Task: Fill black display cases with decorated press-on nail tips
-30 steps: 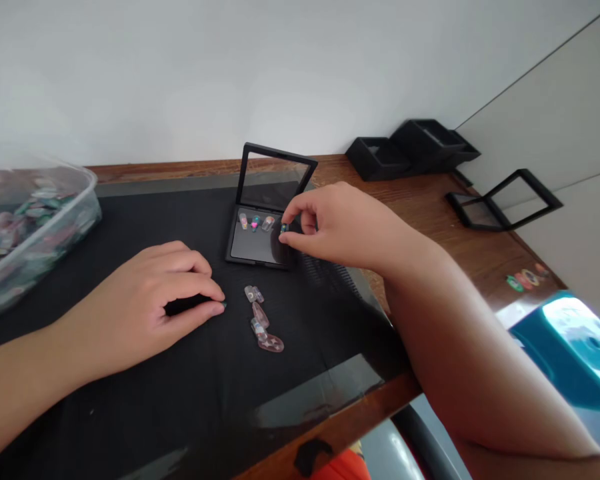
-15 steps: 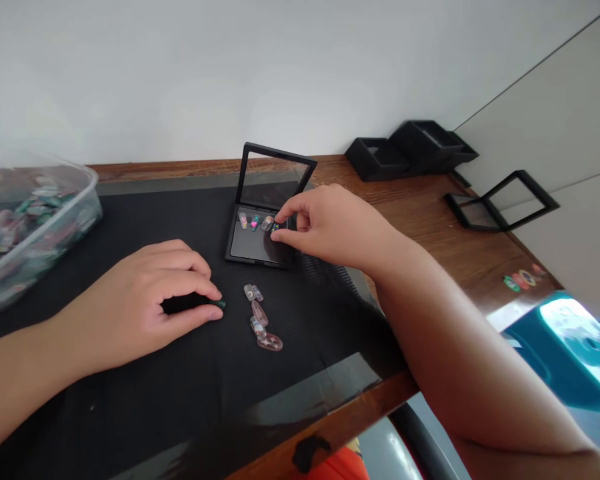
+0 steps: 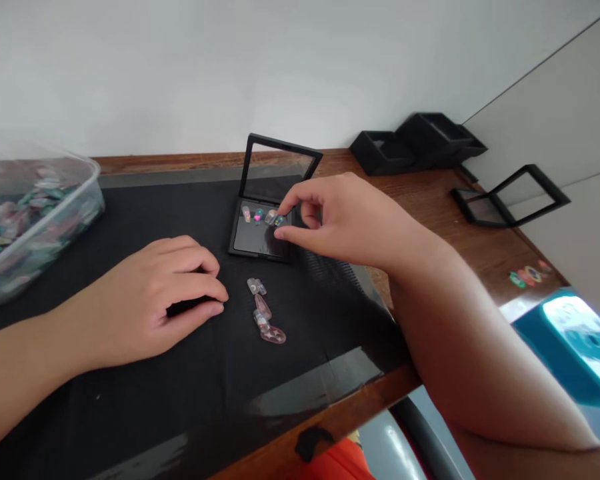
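Observation:
My right hand [image 3: 340, 217] reaches over a small black case [image 3: 245, 252] whose clear, framed lid stands up. Its thumb and index finger pinch a patterned press-on nail [image 3: 280, 220] at the right end of a row inside the case. Further left in that row lie a pink-and-blue nail [image 3: 259, 215] and a pale nail [image 3: 247, 214]. On the black mat, my left hand [image 3: 175, 293] rests with thumb and index finger pressed together; whatever lies between their tips is hidden. Just right of it are several loose clear and pinkish nails [image 3: 263, 307], some overlapping.
A clear plastic tub [image 3: 87, 193] full of nails stands at the left. Black open boxes [image 3: 385, 157] sit against the wall, and another open black case [image 3: 510, 197] stands at the right. Small colourful pieces [image 3: 530, 275] lie near a blue stool [image 3: 565, 347].
The view has shifted slightly. My right index finger and thumb are a little further apart around the nail. A dark green piece seen at my left fingertips no longer shows.

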A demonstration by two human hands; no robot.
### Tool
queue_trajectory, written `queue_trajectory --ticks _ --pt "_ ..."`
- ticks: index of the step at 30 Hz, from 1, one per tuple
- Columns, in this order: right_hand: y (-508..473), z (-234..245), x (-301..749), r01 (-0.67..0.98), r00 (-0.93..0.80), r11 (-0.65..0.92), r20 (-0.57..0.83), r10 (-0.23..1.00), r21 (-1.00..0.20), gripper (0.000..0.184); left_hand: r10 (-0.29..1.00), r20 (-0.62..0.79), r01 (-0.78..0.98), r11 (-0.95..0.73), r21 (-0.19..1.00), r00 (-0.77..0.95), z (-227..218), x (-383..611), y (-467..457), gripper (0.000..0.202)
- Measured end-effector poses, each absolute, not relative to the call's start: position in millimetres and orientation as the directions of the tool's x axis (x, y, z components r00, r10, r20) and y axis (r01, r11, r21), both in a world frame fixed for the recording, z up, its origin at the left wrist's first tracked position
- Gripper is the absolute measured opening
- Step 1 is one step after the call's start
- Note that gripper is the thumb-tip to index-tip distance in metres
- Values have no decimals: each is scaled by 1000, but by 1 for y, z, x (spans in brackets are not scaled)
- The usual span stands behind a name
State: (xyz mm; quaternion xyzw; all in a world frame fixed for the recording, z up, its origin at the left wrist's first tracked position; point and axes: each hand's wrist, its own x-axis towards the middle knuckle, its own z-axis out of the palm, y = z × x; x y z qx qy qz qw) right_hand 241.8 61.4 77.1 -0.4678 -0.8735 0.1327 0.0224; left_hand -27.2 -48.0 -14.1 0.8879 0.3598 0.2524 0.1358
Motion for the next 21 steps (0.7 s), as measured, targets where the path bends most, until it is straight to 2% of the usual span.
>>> queue_trajectory --ticks 4,9,12,21 --pt "47 82 241 647 -752 687 -126 647 -332 15 730 303 577 -675 460 612 -12 -29 -49 14" --pt "43 74 237 530 -848 737 -292 443 -420 28 766 298 593 -634 496 569 -14 -30 -49 14" --pt "45 69 235 522 -851 731 -324 413 -439 27 779 291 603 -618 504 556 -16 -30 -48 14" --pt "42 66 230 500 -865 759 -285 412 -417 19 754 328 589 -652 478 569 -15 -29 -45 13"
